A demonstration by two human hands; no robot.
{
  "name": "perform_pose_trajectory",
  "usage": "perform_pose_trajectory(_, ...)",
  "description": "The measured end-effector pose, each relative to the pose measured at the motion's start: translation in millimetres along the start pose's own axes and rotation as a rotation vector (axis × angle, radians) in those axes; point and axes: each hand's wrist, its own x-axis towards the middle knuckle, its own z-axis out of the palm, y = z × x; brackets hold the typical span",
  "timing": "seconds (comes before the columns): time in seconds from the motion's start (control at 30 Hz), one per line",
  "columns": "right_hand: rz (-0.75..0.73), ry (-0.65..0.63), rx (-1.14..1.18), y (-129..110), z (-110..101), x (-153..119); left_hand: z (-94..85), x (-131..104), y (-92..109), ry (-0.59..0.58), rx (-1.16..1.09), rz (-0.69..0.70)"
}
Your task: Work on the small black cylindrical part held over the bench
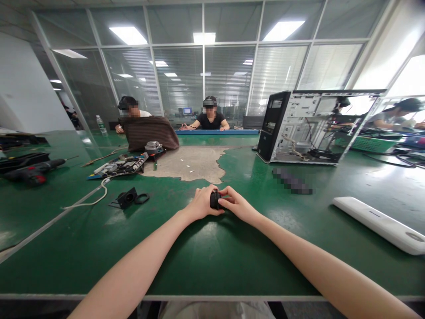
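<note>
Between my two hands is a small black cylindrical part (214,200), much like a camera lens, just above the green table. My left hand (201,203) wraps round its left side, with the fingers closed. From the right, the thumb and fingertips of my right hand (236,204) pinch the same part. Fingers cover much of it, so finer details cannot be made out. Off to the left on the table lies a black square housing (128,198) with a round opening. Right beside it rests a thin black ring (142,198).
An open computer case (299,128) stands at the back right. A long white device (378,223) lies on the right. Leftward are a circuit board (119,166), a white cable (103,190) and a power drill (35,172). Two people sit across the table (186,266); another is far right.
</note>
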Motion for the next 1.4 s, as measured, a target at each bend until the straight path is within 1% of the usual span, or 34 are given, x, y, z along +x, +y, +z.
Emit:
perform_pose_trajectory(0.13,-0.055,0.002,-0.056,-2,2,-3,2.0,1,0,-0.003,0.000,-0.025)
perform_pose_trajectory(0.27,-0.033,0.060,-0.051,6,5,2,1.7,1,0,-0.003,0.000,-0.023)
perform_pose_trajectory(0.4,0.004,0.065,-0.026,13,3,8,0.1,1,1,-0.004,-0.005,-0.015)
perform_pose_trajectory(0.5,0.015,0.065,-0.066,14,2,9,-0.3,1,1,-0.006,-0.002,-0.009)
perform_pose_trajectory(0.6,-0.015,0.030,-0.114,9,1,4,0.6,0,0,0.003,-0.002,0.001)
perform_pose_trajectory(0.77,-0.092,-0.033,-0.121,1,1,-2,2.4,0,-2,0.006,0.004,0.009)
perform_pose_trajectory(0.93,-0.066,0.020,-0.123,4,2,3,1.5,0,-1,-0.001,-0.003,0.015)
perform_pose_trajectory(1.1,-0.023,0.032,-0.100,9,1,8,1.2,1,-1,0.004,0.008,0.014)
perform_pose_trajectory(1.2,-0.020,-0.009,-0.107,7,-1,5,1.8,0,-1,0.009,0.009,0.017)
perform_pose_trajectory(1.3,-0.048,-0.059,-0.091,3,-1,0,2.5,0,-3,0.010,0.007,0.013)
perform_pose_trajectory(1.4,-0.058,-0.050,-0.080,3,-1,0,3.0,0,-3,0.012,0.010,0.017)
